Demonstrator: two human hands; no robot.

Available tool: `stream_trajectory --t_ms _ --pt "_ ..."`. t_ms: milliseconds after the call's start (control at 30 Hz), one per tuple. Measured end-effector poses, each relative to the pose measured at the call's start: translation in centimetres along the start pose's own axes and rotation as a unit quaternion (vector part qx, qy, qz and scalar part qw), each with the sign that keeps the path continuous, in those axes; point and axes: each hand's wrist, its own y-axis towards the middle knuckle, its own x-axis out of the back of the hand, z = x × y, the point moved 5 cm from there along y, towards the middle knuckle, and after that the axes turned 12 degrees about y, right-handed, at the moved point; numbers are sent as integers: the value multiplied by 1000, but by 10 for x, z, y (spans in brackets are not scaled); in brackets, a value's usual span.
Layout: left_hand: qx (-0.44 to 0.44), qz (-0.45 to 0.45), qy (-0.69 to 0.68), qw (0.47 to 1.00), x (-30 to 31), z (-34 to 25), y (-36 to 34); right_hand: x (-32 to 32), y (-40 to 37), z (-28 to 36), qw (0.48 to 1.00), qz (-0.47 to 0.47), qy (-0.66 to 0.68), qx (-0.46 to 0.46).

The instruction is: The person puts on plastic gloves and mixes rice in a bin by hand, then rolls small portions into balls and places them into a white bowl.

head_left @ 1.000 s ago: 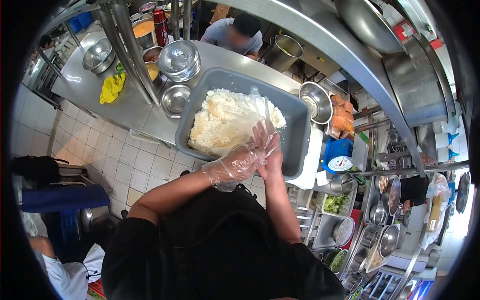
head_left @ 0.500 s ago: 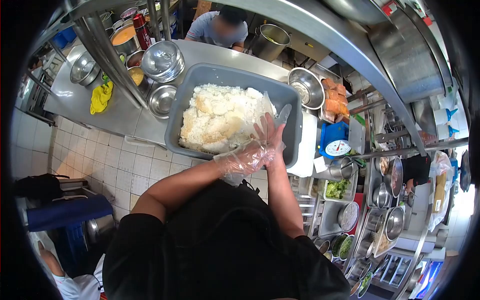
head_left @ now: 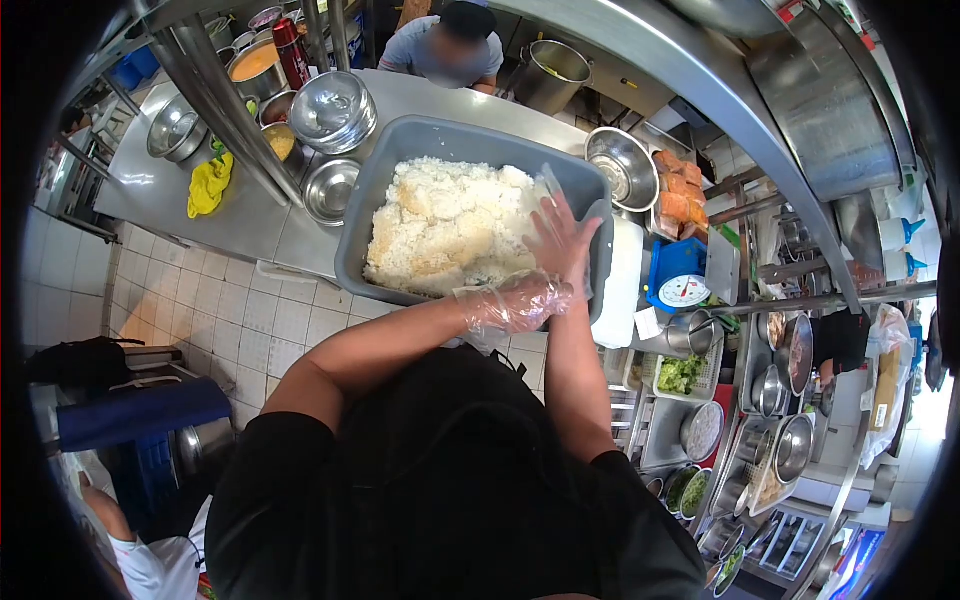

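My right hand [head_left: 562, 240], its fingers spread, is over the right end of a grey tub [head_left: 350, 245]. Loose clear plastic, apparently a glove, stands out around those fingers. My left hand [head_left: 525, 300], in a clear plastic glove, is closed at my right wrist on the edge of that plastic; its fingertips are partly hidden by glare. White rice [head_left: 455, 215] with light brown patches fills much of the tub, to the left of my right hand.
Steel bowls [head_left: 330, 190] and a yellow cloth [head_left: 209, 186] lie left of the tub. To its right are an empty bowl [head_left: 622, 170], orange blocks [head_left: 680, 190] and a blue scale [head_left: 680, 272]. A person [head_left: 445, 50] is behind the counter.
My right hand has shifted slightly right and its fingers are spread wider in the plastic. My left hand has moved right along with it. The view has shifted slightly.
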Motion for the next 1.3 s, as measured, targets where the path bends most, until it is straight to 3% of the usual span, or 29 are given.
stream_trajectory --t_ms 33,133,267,300,367,400,467,500,533,600,633,667,700,800,833,900,933,1000,1133,1267,1300 --pt "-42 -25 -8 999 1 -7 2 -8 -1 4 1000 -26 16 6" --pt "-11 -10 -55 998 8 -30 6 -12 6 18 999 17 33 -28" --pt "-21 11 7 1000 14 -33 18 12 26 27 991 39 129 -6" --pt "-20 8 6 1000 10 -31 20 3 21 39 994 33 95 41" --pt "-73 -98 24 992 5 -26 17 -18 13 58 992 4 -13 125" --pt "-69 -100 25 992 2 -18 16 -17 19 58 993 7 -13 121" --pt "-6 -128 -6 992 -1 5 12 -5 38 61 969 -41 -217 108" --pt "7 -138 -25 990 -1 14 11 0 50 55 974 -46 -219 32" --pt "10 -141 -24 990 -7 26 7 12 66 45 974 -43 -220 29" --pt "79 -194 64 976 -11 56 -12 41 101 12 862 30 -506 25" --pt "60 -235 47 969 7 56 -29 45 107 6 861 37 -506 23" --pt "42 -275 33 960 33 54 -53 42 113 -3 748 86 -658 28" --pt "81 -282 88 952 62 52 -76 37 118 -12 607 131 -783 36" --pt "162 -293 283 899 104 64 -150 31 121 -14 631 142 -762 -18" --pt "169 -294 280 898 104 66 -169 37 127 -17 605 115 -786 -61" --pt "294 -203 284 890 104 74 -191 30 133 -19 578 102 -805 -86" --pt "299 -207 283 887 105 68 -190 27 136 -20 555 83 -820 -108" --pt "343 -203 285 872 110 59 -186 32 146 -23 559 93 -815 -116" --pt "362 -223 305 852 104 67 -188 112 212 -53 590 87 -787 -158" --pt "368 -245 320 838 108 66 -191 54 174 -21 548 46 -820 -155" --pt "366 -253 324 835 107 70 -192 53 170 -16 602 47 -778 -175"
